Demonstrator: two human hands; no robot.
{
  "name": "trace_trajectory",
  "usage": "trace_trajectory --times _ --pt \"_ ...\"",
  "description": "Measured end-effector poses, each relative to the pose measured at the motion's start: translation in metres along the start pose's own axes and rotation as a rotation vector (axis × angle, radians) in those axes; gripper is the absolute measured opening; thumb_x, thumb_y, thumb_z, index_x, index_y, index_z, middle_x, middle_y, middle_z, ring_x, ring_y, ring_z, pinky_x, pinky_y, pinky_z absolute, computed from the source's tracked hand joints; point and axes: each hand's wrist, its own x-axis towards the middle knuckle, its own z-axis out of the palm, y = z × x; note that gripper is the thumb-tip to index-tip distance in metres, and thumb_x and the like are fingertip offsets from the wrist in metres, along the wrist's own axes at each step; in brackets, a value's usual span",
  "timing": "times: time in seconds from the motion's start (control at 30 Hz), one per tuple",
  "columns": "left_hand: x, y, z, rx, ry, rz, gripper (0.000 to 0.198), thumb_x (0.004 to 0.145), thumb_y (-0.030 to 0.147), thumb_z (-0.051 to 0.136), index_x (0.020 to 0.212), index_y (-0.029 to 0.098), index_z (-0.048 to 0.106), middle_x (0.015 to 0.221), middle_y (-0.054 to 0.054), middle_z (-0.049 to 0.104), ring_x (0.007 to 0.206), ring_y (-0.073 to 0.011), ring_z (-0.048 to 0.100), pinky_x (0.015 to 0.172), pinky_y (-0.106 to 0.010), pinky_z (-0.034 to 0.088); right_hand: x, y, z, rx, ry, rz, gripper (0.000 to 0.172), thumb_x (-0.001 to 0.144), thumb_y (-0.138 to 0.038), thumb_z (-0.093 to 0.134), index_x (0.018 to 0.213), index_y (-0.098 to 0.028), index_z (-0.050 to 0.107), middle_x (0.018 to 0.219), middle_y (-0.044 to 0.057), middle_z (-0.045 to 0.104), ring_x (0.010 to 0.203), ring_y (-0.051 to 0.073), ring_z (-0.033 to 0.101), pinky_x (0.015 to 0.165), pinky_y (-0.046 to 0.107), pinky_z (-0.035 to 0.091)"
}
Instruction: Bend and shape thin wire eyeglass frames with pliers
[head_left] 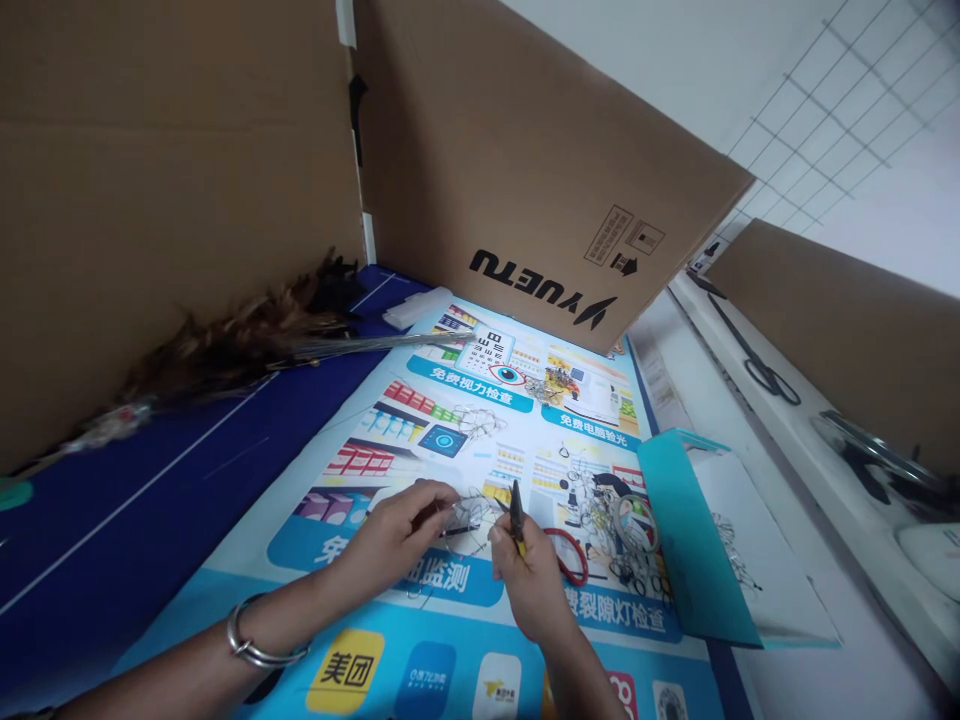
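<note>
My left hand is closed in a pinch on a piece of thin bent wire at the middle of the printed sheet. My right hand is wrapped round a pair of pliers, whose dark pointed jaws stick up beside the wire; a bit of yellow shows below them. Against the right hand's outer side is a red loop; I cannot tell whether it belongs to the pliers. More tangled wire pieces lie beyond the hands, and a larger heap of wire rings sits to the right.
A teal-edged open box with wire pieces inside stands at the right. Brown feathers on long thin stems lie at the left, near a white block. Cardboard walls enclose the back and left. Scissors rest on the white surface at right.
</note>
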Motion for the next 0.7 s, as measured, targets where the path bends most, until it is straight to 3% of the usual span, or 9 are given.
trace_trajectory --times 0.3,0.7 --pt "0.0013 -0.0033 0.0025 -0.160 0.024 -0.063 0.001 0.079 0.019 0.052 0.078 0.020 0.053 0.067 0.003 0.053 0.061 -0.0131 0.048 0.056 -0.020 0.038 0.0010 -0.0041 -0.0038 0.057 0.039 0.009 0.026 0.089 -0.042 0.047 0.090 -0.017 0.052 0.061 -0.002 0.050 0.055 0.013 0.048 0.054 0.024 0.040" --pt "0.0022 -0.0004 -0.0010 -0.089 -0.020 -0.069 0.006 0.080 0.018 0.050 0.075 0.018 0.053 0.067 0.003 0.051 0.063 -0.0134 0.047 0.058 -0.022 0.036 0.0013 -0.0012 -0.0047 0.060 0.028 0.003 0.024 0.090 -0.041 0.047 0.090 -0.017 0.051 0.063 -0.002 0.050 0.056 0.013 0.048 0.054 0.024 0.040"
